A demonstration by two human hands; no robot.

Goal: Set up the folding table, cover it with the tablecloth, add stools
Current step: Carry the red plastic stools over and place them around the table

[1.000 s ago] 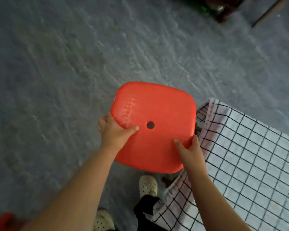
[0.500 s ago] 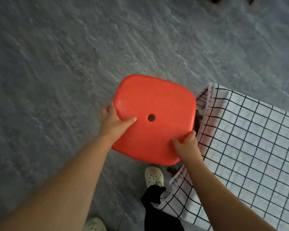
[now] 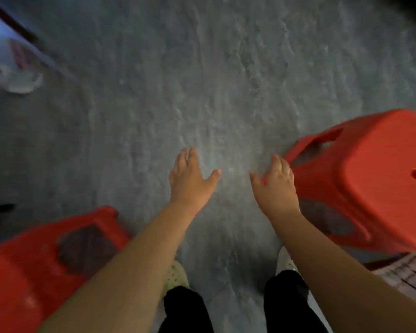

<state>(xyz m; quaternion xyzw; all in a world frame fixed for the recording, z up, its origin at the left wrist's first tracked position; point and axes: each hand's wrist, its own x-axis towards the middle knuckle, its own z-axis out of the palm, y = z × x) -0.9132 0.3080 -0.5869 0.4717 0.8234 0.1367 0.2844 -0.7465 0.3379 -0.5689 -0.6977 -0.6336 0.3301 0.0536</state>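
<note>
Obs.: both grips slack and holding nothing; left hand (image 3: 192, 182) with fingers straight and thumb spread, over bare floor (image 3: 202, 80); right hand (image 3: 277, 187) likewise loose, its outer edge at the near leg of the right stool (image 3: 370, 183); touching or just beside, we cannot tell through the blur. That stool stands seat uppermost, centre hole showing, close by the checked tablecloth (image 3: 412, 272), which hangs over the table corner at lower right. A second red piece, the left stool (image 3: 34, 272), lies at lower left beside the left forearm; we cannot make out how it sits.

Step, as we judge it: one stool placed, the next to fetch. To do it well we turn towards the left stool; take the seat by two opposite edges, thumbs on top; carry it level; set all the feet down together at another side of the table; keep the legs off the hanging cloth so nothing drags or traps it; leave sitting room between seat and table edge.

Change from half a second ago: both hands then held the red seat by its near edges, stool at frame centre; now they hold nothing, and the stool sits at far right; the view has swung left; most of the tablecloth has left the frame; the left stool has entered it.
</note>
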